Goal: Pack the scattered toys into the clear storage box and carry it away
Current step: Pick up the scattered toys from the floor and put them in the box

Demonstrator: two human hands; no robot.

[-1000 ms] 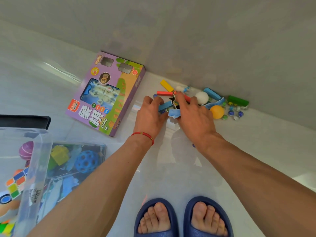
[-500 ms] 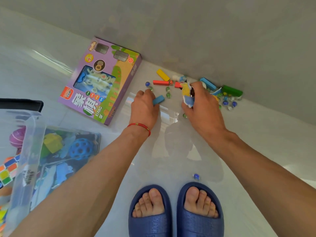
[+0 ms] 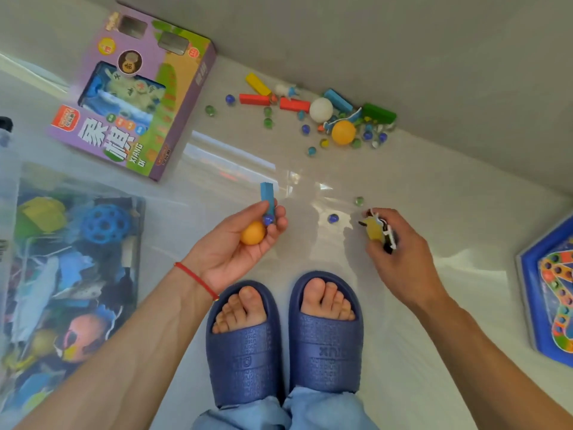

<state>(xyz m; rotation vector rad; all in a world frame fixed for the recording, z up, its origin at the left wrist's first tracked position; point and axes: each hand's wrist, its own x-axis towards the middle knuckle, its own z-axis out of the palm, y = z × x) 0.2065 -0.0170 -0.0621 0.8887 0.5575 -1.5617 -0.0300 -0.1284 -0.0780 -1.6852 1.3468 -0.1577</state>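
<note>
The left hand (image 3: 238,243) is turned palm up, its fingers curled round an orange ball (image 3: 252,232), a blue marble (image 3: 268,219) and a blue block (image 3: 267,197) that stands up out of the grip. The right hand (image 3: 400,259) is held knuckles up and pinches a small yellow, black and white toy (image 3: 379,232) in its fingertips. Both hands are held just beyond the blue slippers (image 3: 285,339), which stand on the pale floor (image 3: 387,352). The clear storage box (image 3: 18,187), already filled with toys, is seen to the left of the slippers. Farther beyond the slippers, along the wall, scattered toys are left on the floor: coloured blocks, marbles, a white ball (image 3: 321,109) and a second orange ball (image 3: 343,132). A purple game box (image 3: 136,91) lies beyond the storage box. A blue game board (image 3: 548,293) lies to the right of the slippers.
</note>
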